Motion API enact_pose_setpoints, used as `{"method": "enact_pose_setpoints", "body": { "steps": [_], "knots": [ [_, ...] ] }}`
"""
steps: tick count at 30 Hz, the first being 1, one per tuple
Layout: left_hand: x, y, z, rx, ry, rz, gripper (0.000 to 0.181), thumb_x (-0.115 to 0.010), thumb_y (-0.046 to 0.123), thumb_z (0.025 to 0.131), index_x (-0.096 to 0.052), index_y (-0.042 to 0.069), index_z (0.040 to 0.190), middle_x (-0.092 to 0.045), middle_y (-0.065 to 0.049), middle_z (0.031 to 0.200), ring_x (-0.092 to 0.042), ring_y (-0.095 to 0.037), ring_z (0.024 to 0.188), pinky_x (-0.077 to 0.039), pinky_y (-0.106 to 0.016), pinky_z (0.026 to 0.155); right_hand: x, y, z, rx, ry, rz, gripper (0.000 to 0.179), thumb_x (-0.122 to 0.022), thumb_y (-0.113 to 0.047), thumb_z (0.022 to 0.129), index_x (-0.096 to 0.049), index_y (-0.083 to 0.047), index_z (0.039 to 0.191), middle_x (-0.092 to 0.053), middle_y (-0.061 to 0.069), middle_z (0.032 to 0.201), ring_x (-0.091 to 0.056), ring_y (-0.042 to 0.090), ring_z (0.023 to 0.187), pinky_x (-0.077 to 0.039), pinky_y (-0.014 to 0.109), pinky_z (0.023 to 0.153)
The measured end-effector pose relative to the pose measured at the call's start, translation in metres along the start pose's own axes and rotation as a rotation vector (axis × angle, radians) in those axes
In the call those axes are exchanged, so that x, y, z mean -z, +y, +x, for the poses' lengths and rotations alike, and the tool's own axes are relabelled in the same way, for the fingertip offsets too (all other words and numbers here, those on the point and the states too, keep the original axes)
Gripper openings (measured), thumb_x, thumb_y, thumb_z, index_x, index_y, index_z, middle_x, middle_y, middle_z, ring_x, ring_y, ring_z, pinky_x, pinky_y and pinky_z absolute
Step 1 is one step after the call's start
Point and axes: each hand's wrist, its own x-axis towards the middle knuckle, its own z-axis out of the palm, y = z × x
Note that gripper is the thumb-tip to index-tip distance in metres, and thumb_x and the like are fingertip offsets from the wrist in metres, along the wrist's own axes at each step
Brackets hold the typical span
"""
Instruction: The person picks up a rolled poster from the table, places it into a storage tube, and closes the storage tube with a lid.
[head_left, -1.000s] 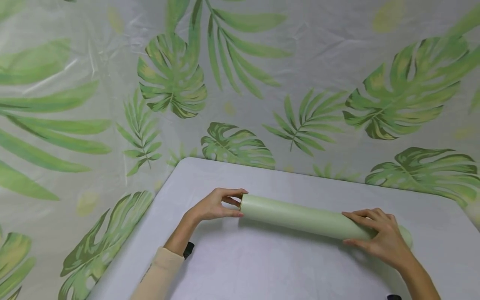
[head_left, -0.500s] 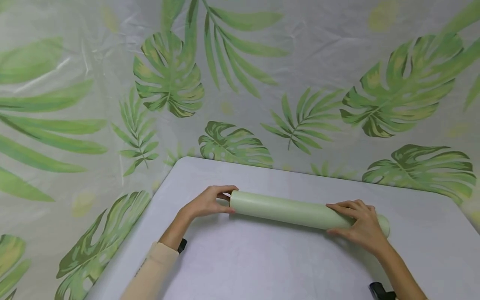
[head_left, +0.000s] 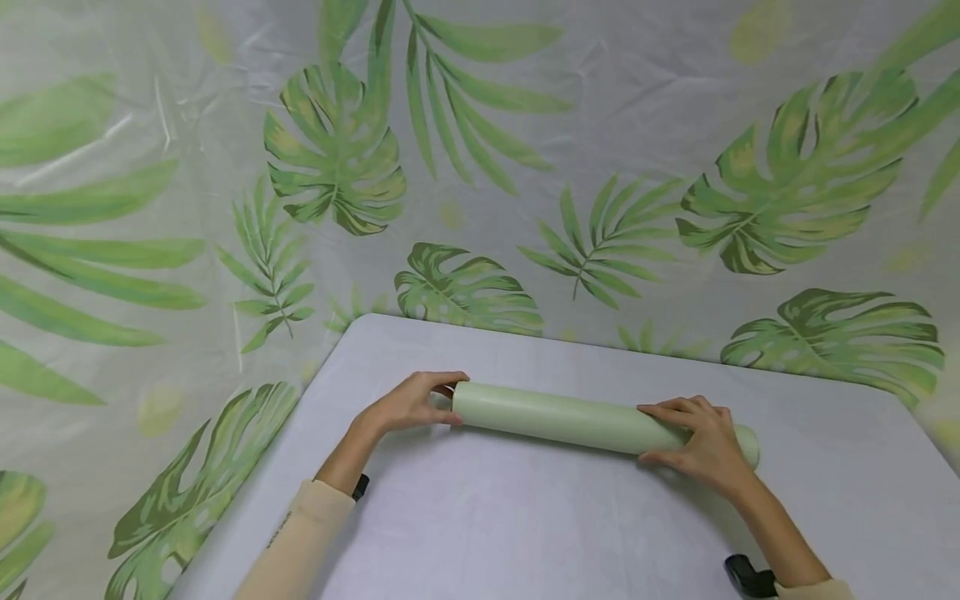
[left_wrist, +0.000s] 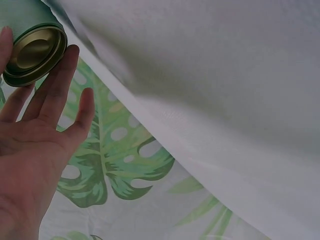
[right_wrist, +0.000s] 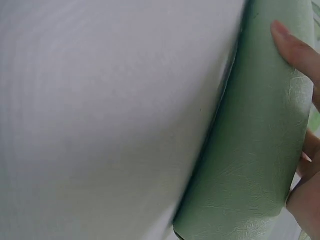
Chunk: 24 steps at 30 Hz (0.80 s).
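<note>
A long pale green tube point(head_left: 547, 417) lies lengthwise across the white table in the head view, its right end slightly lower in the picture. My left hand point(head_left: 405, 404) holds the left end, thumb on the near side and fingers on the far side. The left wrist view shows that end shut off by a recessed gold metal cap point(left_wrist: 32, 52), with fingertips at its rim. Near the right end my right hand point(head_left: 697, 442) grips the tube from above, thumb and fingers spread round it. In the right wrist view the tube's surface point(right_wrist: 250, 140) looks finely creased.
The white table point(head_left: 480, 533) has a rounded far left corner. Behind and left of it hangs a shiny sheet point(head_left: 637, 50) printed with green leaves. Black wrist devices show under both forearms, one of them a camera strap piece point(head_left: 742, 575) at the right.
The tube and both hands have shifted left in the head view, the right end more than the left. The view itself has moved slightly. Both hands keep their hold.
</note>
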Motion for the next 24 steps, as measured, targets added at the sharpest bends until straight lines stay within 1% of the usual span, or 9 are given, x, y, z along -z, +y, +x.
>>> {"method": "enact_pose_setpoints", "body": {
  "steps": [3,11,15,18,20,22,24],
  "knots": [
    [0.000,-0.001,0.000,0.006,-0.006,0.023,0.068,-0.083,0.023,0.090,-0.054,0.006,0.149,-0.065,-0.011,0.142,-0.065,-0.028,0.126,-0.049,-0.051,0.111,0.000,-0.001,0.000,-0.013,-0.018,0.002,0.075,-0.103,-0.026,0.052,-0.078,-0.019,0.122,-0.074,0.005,0.109,-0.057,0.027,0.099,-0.025,0.039,0.080],
    [-0.003,-0.006,0.000,0.020,0.001,0.024,0.066,-0.084,0.023,0.089,-0.056,0.009,0.148,-0.065,-0.009,0.141,-0.066,-0.026,0.125,-0.051,-0.048,0.109,0.000,-0.004,0.001,-0.032,-0.046,-0.019,0.075,-0.102,-0.028,0.054,-0.077,-0.017,0.124,-0.074,0.006,0.111,-0.057,0.026,0.099,-0.027,0.041,0.081],
    [-0.004,-0.006,-0.002,0.029,0.005,0.016,0.073,-0.084,0.024,0.089,-0.051,0.006,0.152,-0.062,-0.011,0.145,-0.064,-0.029,0.128,-0.048,-0.051,0.112,0.002,-0.006,0.001,-0.031,-0.055,-0.048,0.076,-0.101,-0.031,0.057,-0.075,-0.016,0.126,-0.073,0.008,0.115,-0.059,0.028,0.101,-0.029,0.044,0.082],
    [-0.003,-0.006,-0.004,0.038,0.007,0.018,0.082,-0.084,0.024,0.089,-0.043,0.004,0.157,-0.057,-0.015,0.150,-0.062,-0.032,0.131,-0.046,-0.054,0.113,0.008,-0.007,-0.001,-0.053,-0.064,-0.061,0.074,-0.099,-0.035,0.063,-0.073,-0.015,0.129,-0.071,0.011,0.119,-0.058,0.033,0.107,-0.032,0.052,0.086],
    [-0.002,-0.005,-0.008,0.064,0.014,0.023,0.087,-0.085,0.024,0.088,-0.039,0.006,0.159,-0.053,-0.016,0.154,-0.060,-0.034,0.133,-0.045,-0.056,0.113,0.014,-0.008,-0.003,-0.072,-0.065,-0.081,0.071,-0.096,-0.037,0.068,-0.072,-0.015,0.131,-0.069,0.012,0.121,-0.057,0.035,0.110,-0.032,0.058,0.089],
    [0.001,-0.005,-0.013,0.074,0.016,0.043,0.088,-0.085,0.024,0.088,-0.037,0.005,0.160,-0.051,-0.018,0.156,-0.058,-0.036,0.136,-0.044,-0.057,0.114,0.022,-0.007,-0.007,-0.096,-0.063,-0.094,0.069,-0.093,-0.039,0.073,-0.070,-0.015,0.134,-0.068,0.015,0.123,-0.056,0.038,0.113,-0.032,0.063,0.092],
    [0.004,-0.005,-0.019,0.093,0.018,0.060,0.088,-0.085,0.025,0.088,-0.037,0.006,0.160,-0.047,-0.017,0.159,-0.054,-0.036,0.139,-0.042,-0.057,0.116,0.030,-0.003,-0.013,-0.111,-0.054,-0.109,0.066,-0.090,-0.039,0.078,-0.069,-0.015,0.135,-0.067,0.017,0.125,-0.056,0.040,0.114,-0.031,0.065,0.092]
  ]
}}
